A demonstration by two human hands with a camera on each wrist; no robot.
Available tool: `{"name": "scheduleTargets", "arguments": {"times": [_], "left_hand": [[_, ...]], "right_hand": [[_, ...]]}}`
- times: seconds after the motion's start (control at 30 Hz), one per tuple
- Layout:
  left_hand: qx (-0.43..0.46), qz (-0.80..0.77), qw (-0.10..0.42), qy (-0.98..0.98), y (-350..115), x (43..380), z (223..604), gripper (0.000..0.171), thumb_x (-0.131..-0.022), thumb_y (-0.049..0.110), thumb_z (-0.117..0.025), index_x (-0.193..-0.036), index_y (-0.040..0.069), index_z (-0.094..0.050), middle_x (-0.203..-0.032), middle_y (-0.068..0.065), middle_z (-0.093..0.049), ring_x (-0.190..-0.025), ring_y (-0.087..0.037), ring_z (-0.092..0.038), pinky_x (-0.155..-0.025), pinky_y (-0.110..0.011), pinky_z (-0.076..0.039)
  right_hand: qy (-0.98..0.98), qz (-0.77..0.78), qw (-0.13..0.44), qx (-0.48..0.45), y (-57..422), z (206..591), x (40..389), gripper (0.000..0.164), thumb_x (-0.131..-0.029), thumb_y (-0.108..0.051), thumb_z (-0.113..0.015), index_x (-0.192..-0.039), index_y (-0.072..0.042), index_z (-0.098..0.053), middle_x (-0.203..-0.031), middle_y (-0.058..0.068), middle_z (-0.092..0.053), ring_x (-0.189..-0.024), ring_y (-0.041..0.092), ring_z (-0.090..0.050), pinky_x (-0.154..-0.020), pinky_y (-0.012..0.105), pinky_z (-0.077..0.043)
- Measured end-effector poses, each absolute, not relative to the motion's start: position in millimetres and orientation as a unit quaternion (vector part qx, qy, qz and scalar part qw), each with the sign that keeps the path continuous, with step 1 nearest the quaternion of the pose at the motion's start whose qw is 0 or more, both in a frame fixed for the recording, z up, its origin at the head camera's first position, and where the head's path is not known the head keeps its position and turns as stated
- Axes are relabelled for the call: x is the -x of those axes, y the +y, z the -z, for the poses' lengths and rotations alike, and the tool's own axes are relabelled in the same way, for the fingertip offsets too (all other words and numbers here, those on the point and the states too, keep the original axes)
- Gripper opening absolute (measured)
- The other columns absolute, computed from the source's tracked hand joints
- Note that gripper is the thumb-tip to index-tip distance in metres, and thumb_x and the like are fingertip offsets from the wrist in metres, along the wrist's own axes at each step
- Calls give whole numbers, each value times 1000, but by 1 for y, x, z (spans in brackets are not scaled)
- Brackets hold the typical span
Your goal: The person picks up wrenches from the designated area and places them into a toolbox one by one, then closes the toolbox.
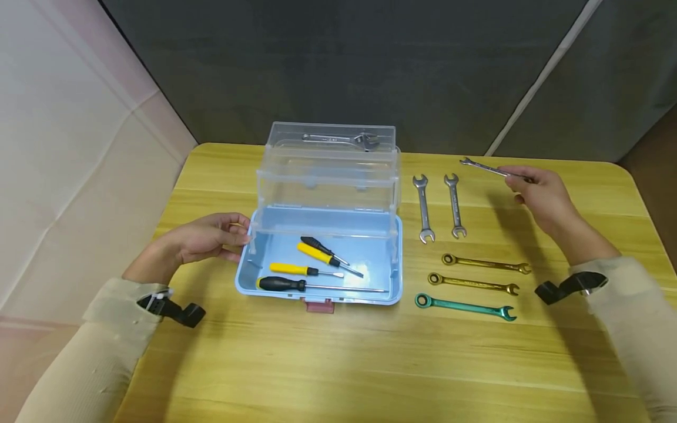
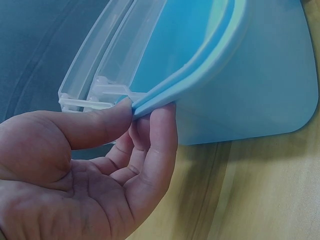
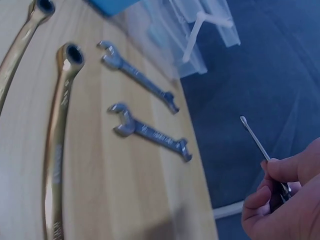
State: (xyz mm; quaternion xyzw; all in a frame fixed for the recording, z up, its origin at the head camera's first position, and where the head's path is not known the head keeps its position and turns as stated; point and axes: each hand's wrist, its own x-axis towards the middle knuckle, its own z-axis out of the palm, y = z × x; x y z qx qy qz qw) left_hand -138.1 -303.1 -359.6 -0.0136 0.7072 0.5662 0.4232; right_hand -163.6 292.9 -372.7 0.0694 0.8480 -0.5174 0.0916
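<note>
Toolbox rim pinched in part-curled L hand & silver wrench gripped in curled R hand.

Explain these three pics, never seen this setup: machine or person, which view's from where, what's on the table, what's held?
No machine: a person's bare left hand and right hand. The wide picture looks down from the head; the others come from the left and right wrists.

On the wooden table is an open light-blue toolbox holding four screwdrivers; an adjustable wrench lies in its clear upper section. Right of it lie two silver open-end wrenches, two gold ratcheting wrenches and a green ratcheting wrench.

The left hand pinches the toolbox's rim; the right holds a third silver wrench raised.
</note>
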Motion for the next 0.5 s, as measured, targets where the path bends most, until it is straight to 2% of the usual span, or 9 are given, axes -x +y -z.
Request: {"name": "scheduleTargets", "arguments": {"times": [0.2,0.37,0.5], "left_hand": [[9,-562,423,711,-303,139,360,16,-104,2,-54,-117,2,-44,-99,-2,-61,-92,-17,-65,-84,-35,-60],[5,-561,424,711,-303,139,360,16,-104,2,-54,-117,1,-44,-99,-2,-61,-92,-17,-65,-84,-34,-60],[2,-561,425,710,-303,139,361,16,-104,2,-54,-118,1,-45,-99,-2,-61,-92,-17,-66,-83,-34,-60]], "right_hand": [[851,513,93,-61,281,352,168,50,-108,-35,-47,-149,-6,-50,-124,-11,-47,-103,13,-42,-78,15,-48],[854,509,95,-54,271,336,173,46,-108,-34,-48,-148,-10,-52,-133,-8,-47,-106,13,-43,-78,14,-48],[847,520,96,-50,261,325,175,43,-108,-32,-50,-147,-14,-54,-132,-7,-48,-106,14,-43,-79,15,-48]]}}
